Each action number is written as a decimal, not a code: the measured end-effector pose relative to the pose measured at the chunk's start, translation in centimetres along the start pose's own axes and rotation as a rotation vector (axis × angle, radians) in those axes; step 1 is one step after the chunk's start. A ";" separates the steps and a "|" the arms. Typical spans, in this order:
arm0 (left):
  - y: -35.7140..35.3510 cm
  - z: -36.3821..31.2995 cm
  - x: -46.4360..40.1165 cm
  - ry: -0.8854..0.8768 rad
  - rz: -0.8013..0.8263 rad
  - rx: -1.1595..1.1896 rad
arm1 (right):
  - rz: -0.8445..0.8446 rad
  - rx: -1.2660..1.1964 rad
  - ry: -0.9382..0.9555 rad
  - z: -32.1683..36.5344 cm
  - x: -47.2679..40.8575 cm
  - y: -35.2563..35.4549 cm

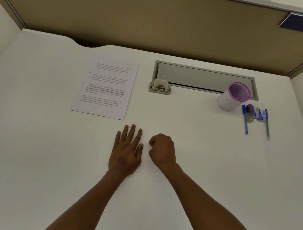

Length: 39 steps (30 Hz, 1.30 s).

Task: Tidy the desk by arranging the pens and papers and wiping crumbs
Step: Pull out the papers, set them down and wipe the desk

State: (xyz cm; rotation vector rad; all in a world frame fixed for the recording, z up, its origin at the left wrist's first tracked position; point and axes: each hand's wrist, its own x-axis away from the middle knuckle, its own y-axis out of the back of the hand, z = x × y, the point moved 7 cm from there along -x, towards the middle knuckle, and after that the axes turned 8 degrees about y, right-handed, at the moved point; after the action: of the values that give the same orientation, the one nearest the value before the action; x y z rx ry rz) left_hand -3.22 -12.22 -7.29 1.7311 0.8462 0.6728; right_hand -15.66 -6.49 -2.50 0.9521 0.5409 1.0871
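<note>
Open white desk [22, 154] from six round to nine o'clock and across the middle. At eleven o'clock, flat printed paper [105, 88]. At twelve to one, grey cable hatch [203, 79], with raised clip [160, 88] at its near left corner. At two o'clock, upright pink-rimmed cup [232, 97], two blue pens [245, 119] and small packets [259, 114] clustered just beside it. Partition walls [140, 24] closing off far and both sides.

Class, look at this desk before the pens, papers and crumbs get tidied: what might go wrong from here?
1. The purple-rimmed pen cup stands partly on the grey cable hatch and looks tilted; dropping in pens may tip it.
2. The two blue pens lie loose near the desk's right side; a wipe could roll them off.
3. The printed papers lie just beyond the flat left hand; sweeping crumbs could skew them.
</note>
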 end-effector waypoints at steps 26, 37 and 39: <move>0.4 -0.3 0.0 0.017 -0.050 0.037 | -0.524 -0.986 -0.600 -22.1 -7.7 26.7; 0.5 -0.2 -0.1 0.031 -0.042 0.042 | -0.296 0.204 -0.324 -21.8 -11.6 25.7; 0.5 -0.3 -0.1 0.027 -0.040 0.045 | -0.301 0.263 -0.284 -21.3 -11.7 25.7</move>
State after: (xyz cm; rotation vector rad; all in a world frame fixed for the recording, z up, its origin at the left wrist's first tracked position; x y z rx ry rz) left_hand -3.37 -12.25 -6.77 1.7437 0.9187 0.6568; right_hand -49.47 -5.34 7.84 1.1886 0.5782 0.6072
